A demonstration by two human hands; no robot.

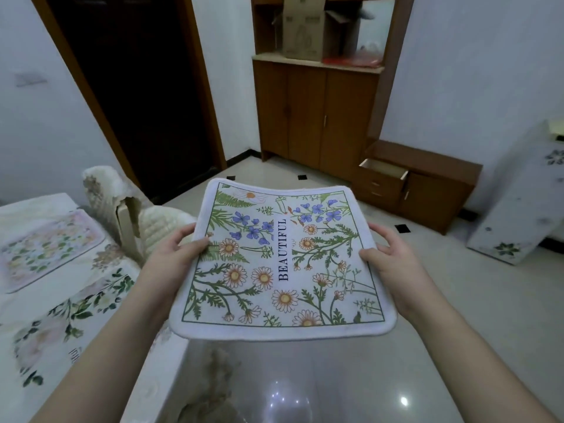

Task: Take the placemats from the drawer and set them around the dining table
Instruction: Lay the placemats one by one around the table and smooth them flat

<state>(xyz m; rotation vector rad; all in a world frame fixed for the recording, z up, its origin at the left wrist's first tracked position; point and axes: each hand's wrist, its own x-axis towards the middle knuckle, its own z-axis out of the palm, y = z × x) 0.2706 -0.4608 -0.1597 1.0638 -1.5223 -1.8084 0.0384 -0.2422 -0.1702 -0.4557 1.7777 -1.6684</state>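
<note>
I hold a white placemat (283,261) printed with daisies, blue flowers and the word BEAUTIFUL flat in front of me, above the floor. My left hand (180,248) grips its left edge and my right hand (387,254) grips its right edge. At the left stands the dining table (100,325) under a floral cloth. A second, pastel floral placemat (45,248) lies on the table's far part. The drawer (384,169) of a low wooden cabinet stands pulled out at the back right; I see nothing of its inside.
A padded chair (128,215) stands at the table's far corner, just left of the held mat. A tall wooden cupboard (317,114) with a cardboard box on it is at the back. A white floral panel (525,196) leans at the right. The floor is glossy tile.
</note>
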